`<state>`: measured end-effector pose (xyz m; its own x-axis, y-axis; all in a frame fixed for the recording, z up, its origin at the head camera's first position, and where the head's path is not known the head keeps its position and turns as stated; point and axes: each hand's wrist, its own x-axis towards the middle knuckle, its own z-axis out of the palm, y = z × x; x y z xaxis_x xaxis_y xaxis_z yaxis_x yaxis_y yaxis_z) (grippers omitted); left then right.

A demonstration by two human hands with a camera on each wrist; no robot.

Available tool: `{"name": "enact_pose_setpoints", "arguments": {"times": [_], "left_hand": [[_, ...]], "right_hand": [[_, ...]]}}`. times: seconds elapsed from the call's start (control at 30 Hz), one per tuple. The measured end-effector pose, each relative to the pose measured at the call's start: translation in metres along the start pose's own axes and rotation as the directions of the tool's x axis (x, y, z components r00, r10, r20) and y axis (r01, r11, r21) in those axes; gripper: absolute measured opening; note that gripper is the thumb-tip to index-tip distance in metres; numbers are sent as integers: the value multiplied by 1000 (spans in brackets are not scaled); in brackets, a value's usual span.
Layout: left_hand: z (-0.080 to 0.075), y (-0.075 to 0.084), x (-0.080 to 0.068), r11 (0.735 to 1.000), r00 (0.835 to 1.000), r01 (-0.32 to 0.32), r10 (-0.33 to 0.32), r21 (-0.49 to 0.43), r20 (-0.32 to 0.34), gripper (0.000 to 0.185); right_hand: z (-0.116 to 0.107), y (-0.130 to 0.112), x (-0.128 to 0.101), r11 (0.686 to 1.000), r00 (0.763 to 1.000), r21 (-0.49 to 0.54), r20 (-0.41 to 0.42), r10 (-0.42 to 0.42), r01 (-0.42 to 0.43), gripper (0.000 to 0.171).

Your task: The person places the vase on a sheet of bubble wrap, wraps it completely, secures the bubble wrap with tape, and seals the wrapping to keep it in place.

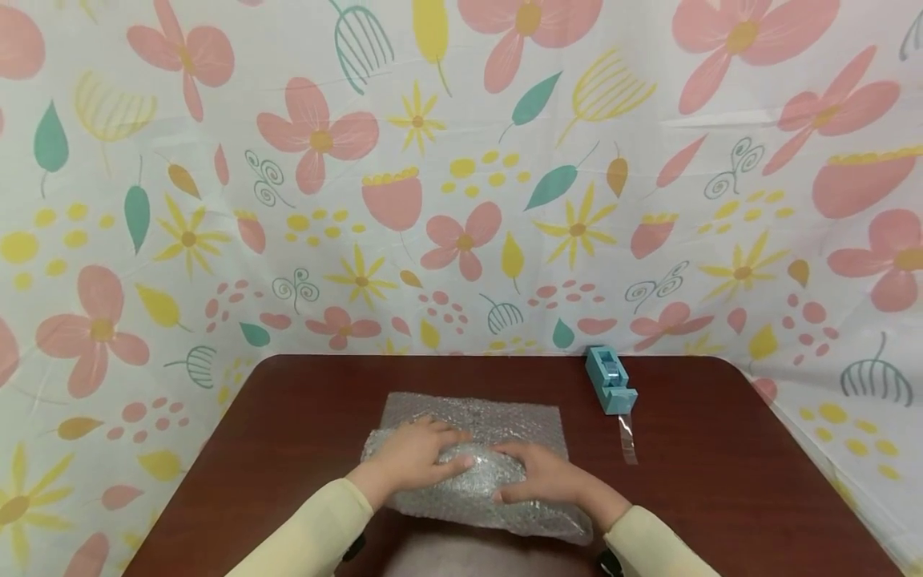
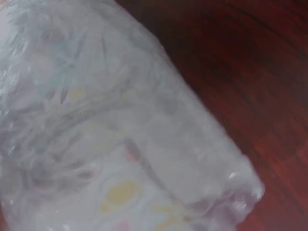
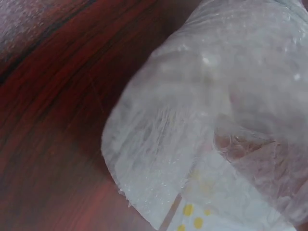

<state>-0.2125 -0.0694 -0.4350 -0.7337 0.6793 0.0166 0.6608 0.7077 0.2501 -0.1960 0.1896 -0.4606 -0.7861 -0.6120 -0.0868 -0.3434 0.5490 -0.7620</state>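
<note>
bubble wrap bundle [image 1: 476, 473] on table [image 1: 721, 497] | left hand [image 1: 413, 458], right hand [image 1: 550, 478] flat, pressing roll, fingers relaxed | likely light, soft, slippery, springs open | hold over seam mid-roll

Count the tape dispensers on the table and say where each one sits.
1. A blue tape dispenser stands at the table's far edge, right of the bubble wrap, with a clear strip of tape trailing toward the person. The wrist views show none.
</note>
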Motion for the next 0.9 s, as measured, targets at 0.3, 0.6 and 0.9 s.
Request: {"name": "enact_pose_setpoints", "arguments": {"times": [0.3, 0.6, 0.9], "left_hand": [[-13, 2, 1, 991, 991, 93, -84, -92, 100, 56], [4, 21, -33, 906, 964, -19, 129, 422, -234, 85], [41, 5, -59, 757, 896, -25, 307, 653, -322, 118]], "right_hand": [[0, -5, -1, 1000, 1000, -23, 16, 11, -11, 74], [0, -5, -1, 998, 1000, -59, 3, -18, 18, 75], [-1, -8, -2, 998, 1000, -56, 6, 3, -3, 75]]}}
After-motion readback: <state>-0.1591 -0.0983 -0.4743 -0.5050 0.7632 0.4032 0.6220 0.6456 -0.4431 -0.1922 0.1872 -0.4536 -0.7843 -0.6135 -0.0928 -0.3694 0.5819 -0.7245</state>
